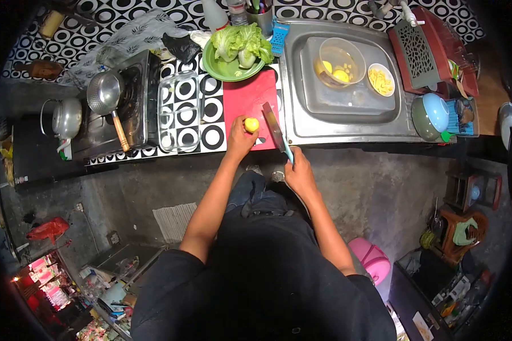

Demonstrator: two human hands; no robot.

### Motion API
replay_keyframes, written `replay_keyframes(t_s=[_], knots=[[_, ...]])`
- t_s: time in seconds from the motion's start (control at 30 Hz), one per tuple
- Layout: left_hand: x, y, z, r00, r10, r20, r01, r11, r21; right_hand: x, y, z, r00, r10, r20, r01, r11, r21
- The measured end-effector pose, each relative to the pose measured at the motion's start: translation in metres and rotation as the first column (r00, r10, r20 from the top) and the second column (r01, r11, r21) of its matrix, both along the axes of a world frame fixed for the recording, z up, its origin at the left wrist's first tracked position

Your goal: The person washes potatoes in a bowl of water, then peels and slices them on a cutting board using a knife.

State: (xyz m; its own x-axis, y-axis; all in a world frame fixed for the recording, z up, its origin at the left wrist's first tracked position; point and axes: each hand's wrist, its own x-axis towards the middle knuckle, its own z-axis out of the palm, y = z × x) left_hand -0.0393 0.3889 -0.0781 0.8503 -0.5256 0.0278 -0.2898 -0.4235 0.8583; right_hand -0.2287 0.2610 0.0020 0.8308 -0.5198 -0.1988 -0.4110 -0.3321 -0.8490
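My left hand (240, 139) is closed around a yellow piece of peeled potato (251, 124) over the red cutting board (249, 94). In my right hand (300, 173) is a knife (273, 125), gripped by its light blue handle. The blade points away from me along the board's right edge, apart from the potato. Behind the board stands a green bowl (228, 70) with leafy lettuce-like greens (242, 44). To the right, a clear tub (352, 54) holds yellow peeled pieces in water. Beside it, a small white bowl (381, 79) contains pale yellow strips.
A glass dish (179, 111) lies left of the board. Farther left, a strainer pan (105, 91) and a kettle (68, 116) stand at the stove. The steel sink (324, 128) borders the board's right side. A red rack (432, 51) and a blue bowl (435, 112) are farther right.
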Motion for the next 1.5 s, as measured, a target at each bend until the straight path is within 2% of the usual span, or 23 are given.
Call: replay_keyframes(t_s=[0.1,0.2,0.33,0.4,0.47,0.6,0.7,0.8,1.0,1.1,1.2,1.3,1.4,1.5], knots=[[0.001,-0.008,0.000,0.989,0.012,0.145,-0.027,0.994,0.102,-0.004,-0.003,-0.001,0.999,0.014,0.040,-0.013,1.000,-0.024],[-0.003,-0.015,0.001,0.956,0.061,0.286,-0.088,0.993,0.083,-0.009,-0.006,0.000,0.998,0.027,0.054,-0.025,0.999,-0.029],[-0.001,-0.019,-0.005,0.977,0.081,0.199,-0.075,0.997,-0.036,-0.012,-0.007,0.001,0.985,0.056,0.160,-0.047,0.997,-0.058],[0.003,-0.018,-0.003,0.985,0.039,0.170,-0.031,0.998,-0.053,-0.011,-0.007,-0.001,0.982,0.074,0.174,-0.065,0.996,-0.060],[0.005,-0.012,0.004,0.988,0.001,0.157,-0.001,1.000,0.001,-0.009,-0.005,-0.006,0.974,0.090,0.206,-0.070,0.993,-0.100],[0.006,-0.002,-0.005,0.997,0.001,0.076,-0.001,1.000,-0.006,0.002,-0.002,0.000,0.983,0.143,0.116,-0.143,0.990,-0.015],[0.003,-0.002,-0.014,0.978,0.030,0.206,-0.030,1.000,-0.004,0.008,0.004,0.000,0.980,0.151,0.127,-0.151,0.988,-0.006],[0.002,-0.005,-0.012,0.976,0.033,0.216,-0.033,0.999,-0.004,0.014,0.008,-0.002,0.979,0.150,0.135,-0.150,0.989,-0.014],[0.002,-0.002,0.002,0.997,0.030,0.076,-0.023,0.995,-0.094,0.021,0.017,0.010,0.985,0.136,0.104,-0.136,0.991,-0.008],[0.006,-0.004,-0.005,0.991,0.113,0.069,-0.110,0.993,-0.045,0.024,0.023,0.023,0.990,0.138,0.040,-0.138,0.990,0.000],[0.008,-0.007,-0.006,0.984,0.176,0.004,-0.176,0.984,0.000,0.025,0.032,0.024,0.992,0.120,0.047,-0.118,0.992,-0.040],[0.012,-0.006,-0.021,0.978,0.178,-0.108,-0.183,0.983,-0.032,0.028,0.038,0.029,0.995,0.096,0.024,-0.095,0.994,-0.046],[0.018,-0.003,-0.043,0.922,0.163,-0.351,-0.215,0.970,-0.114,0.027,0.042,0.036,0.995,0.100,-0.012,-0.100,0.994,-0.033],[0.014,-0.006,-0.011,0.802,0.122,-0.585,-0.292,0.934,-0.204,0.027,0.045,0.037,0.993,0.117,-0.020,-0.118,0.992,-0.035]])
